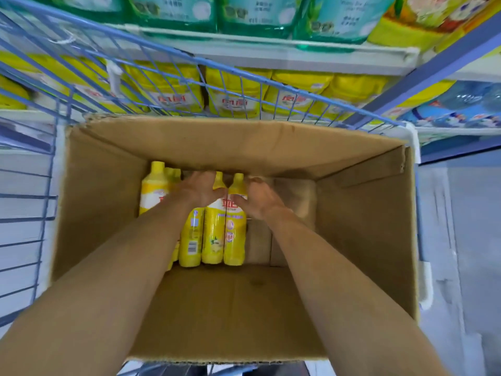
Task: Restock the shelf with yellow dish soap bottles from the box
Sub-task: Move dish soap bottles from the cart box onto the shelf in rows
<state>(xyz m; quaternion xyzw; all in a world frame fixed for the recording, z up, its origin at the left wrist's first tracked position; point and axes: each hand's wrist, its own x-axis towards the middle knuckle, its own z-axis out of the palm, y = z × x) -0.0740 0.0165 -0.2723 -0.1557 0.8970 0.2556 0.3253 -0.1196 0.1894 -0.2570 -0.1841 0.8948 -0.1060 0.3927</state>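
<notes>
Both hands are down in the brown cardboard box (244, 142), on a pair of yellow plastic dish soap bottles (225, 232).
Left hand (199, 188) curls over the necks from the left. Right hand (257, 198) wraps the right bottle's shoulder. Thumbs nearly meet on the label; fingertips are hidden on the far side. It reads as a grip taken, pair not yet lifted. The pair lies flat, caps far, just beside other loose yellow bottles (153, 191) to the left, with bare box floor to the right. The box sits in a blue wire cart (32, 196). The white shelf (27, 114) beyond holds a row of shelved yellow bottles (233, 96). Risks, as judged: held near the necks only, the pair could part or swing and one bottle slip. The deep box wall or the cart's far rail could snag it on the way up.
</notes>
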